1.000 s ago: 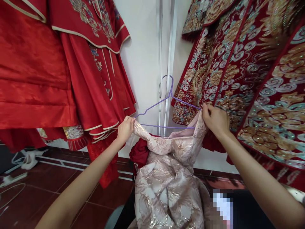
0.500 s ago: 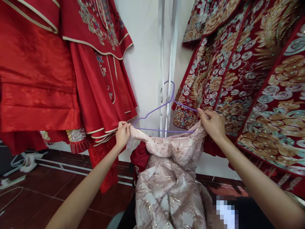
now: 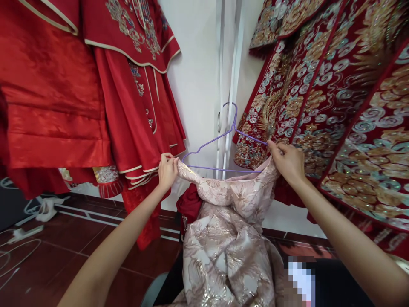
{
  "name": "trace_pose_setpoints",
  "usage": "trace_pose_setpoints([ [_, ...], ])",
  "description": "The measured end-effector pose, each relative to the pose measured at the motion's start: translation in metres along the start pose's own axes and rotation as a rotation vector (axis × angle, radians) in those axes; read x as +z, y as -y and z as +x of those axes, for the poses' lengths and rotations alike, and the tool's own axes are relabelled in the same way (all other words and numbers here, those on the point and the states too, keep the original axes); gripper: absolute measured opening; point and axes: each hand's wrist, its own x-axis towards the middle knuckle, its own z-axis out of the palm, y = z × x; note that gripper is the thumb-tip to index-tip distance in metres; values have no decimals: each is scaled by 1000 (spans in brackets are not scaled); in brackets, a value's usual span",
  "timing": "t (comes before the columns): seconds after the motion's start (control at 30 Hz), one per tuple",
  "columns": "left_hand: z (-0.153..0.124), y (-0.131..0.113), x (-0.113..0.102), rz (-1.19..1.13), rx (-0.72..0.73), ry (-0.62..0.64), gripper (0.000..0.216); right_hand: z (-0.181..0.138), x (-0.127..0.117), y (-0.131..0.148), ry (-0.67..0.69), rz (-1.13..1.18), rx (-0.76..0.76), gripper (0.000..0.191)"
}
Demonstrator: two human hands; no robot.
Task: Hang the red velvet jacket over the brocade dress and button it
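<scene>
A pale pink brocade garment [image 3: 230, 238] with a gold pattern hangs in front of me from a thin purple wire hanger [image 3: 220, 147]. My left hand [image 3: 168, 169] is closed on the garment's left top corner at the hanger's left end. My right hand [image 3: 286, 161] pinches the garment's right top corner against the hanger's right arm. The hanger's hook points up in front of the white wall. The cloth falls in folds down to the bottom of the view.
Plain red satin garments [image 3: 79, 94] with gold trim hang at the left. Dark red garments [image 3: 335, 98] with dense gold and teal embroidery hang at the right. Between them runs a white wall with a vertical rail [image 3: 228, 64]. White cables [image 3: 28, 221] lie on the dark red tiled floor.
Both hands keep their grip on the garment and hanger. The hanger and hands have shifted only slightly, and the camera has moved a little.
</scene>
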Motion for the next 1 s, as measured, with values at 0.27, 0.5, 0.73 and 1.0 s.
trace_pose_setpoints([
  [0.27,55,-63,18,-104,196,126,31,2,13,6,27,-72,53,54],
  [0.5,43,-57,24,-226,44,267,39,-18,39,21,31,-58,-57,54],
  [0.73,43,-39,6,-207,28,452,38,-20,4,0,31,230,-158,52],
  [1.0,-18,25,25,-414,-381,900,45,-140,29,-68,21,635,539,57],
])
